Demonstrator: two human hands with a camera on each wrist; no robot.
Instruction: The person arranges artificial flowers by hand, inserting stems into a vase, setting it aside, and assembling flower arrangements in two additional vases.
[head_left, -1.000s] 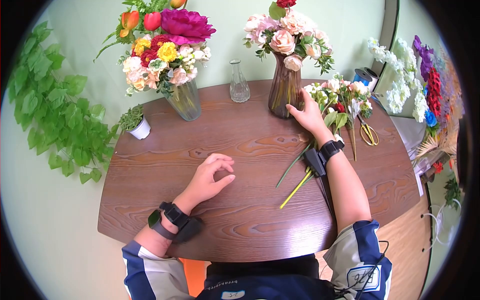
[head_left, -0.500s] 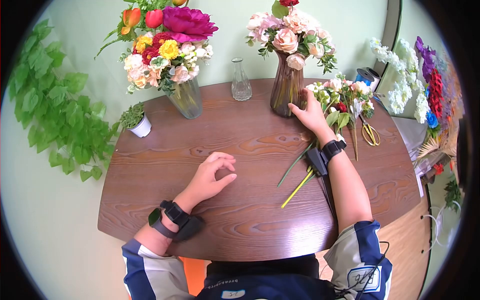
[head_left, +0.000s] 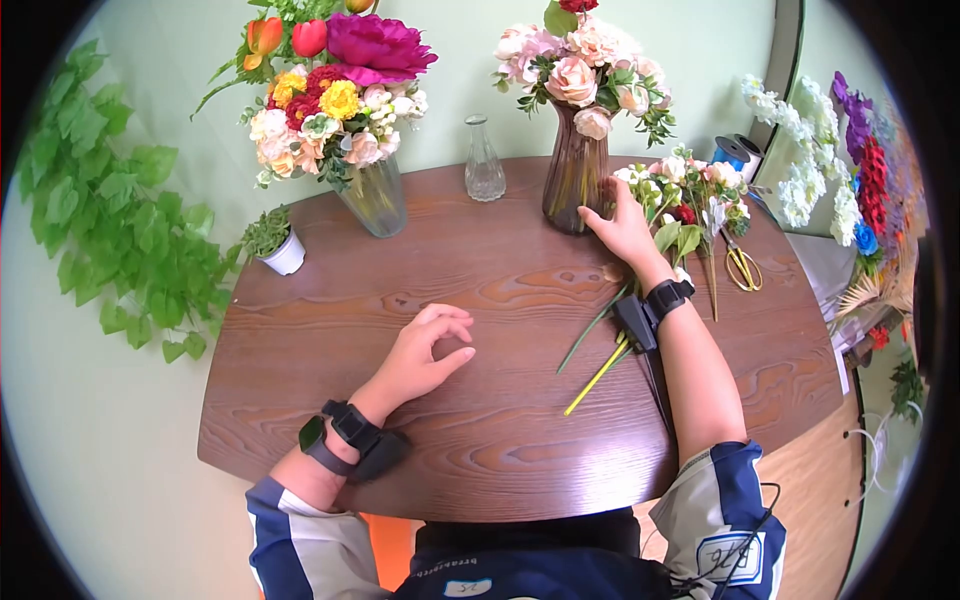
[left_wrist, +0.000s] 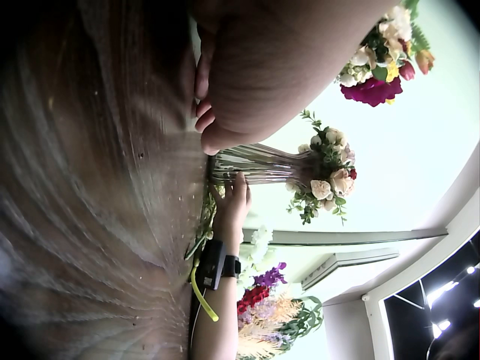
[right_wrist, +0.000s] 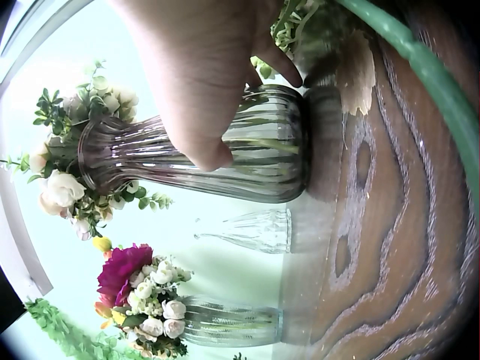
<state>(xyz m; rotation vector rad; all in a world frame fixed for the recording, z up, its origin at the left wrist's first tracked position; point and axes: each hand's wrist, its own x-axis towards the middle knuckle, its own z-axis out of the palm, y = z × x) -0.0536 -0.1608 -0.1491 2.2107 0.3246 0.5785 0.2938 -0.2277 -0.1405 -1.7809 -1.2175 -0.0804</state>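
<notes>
My left hand [head_left: 422, 350] rests on the table [head_left: 330, 330] with loosely bent fingers and nothing in them. Over at the right, my right hand [head_left: 627, 230] is at the lower right side of a purple ribbed glass vase [head_left: 572, 175], thumb and fingers spread apart. In the right wrist view the thumb of this hand [right_wrist: 202, 82] overlaps the vase [right_wrist: 262, 154]; whether it presses the glass I cannot tell. Pale pink roses [head_left: 573, 80] and green sprigs fill the upright vase. The left wrist view shows the same vase [left_wrist: 262, 163] beyond my left hand [left_wrist: 255, 75].
A small clear vase [head_left: 483, 165] and a glass vase of mixed flowers [head_left: 375, 200] stand at the back. A potted plant [head_left: 283, 253] is left. Loose flowers [head_left: 685, 190], gold-handled scissors [head_left: 742, 268], spools [head_left: 735, 155] and cut stems [head_left: 595, 375] lie around my right arm.
</notes>
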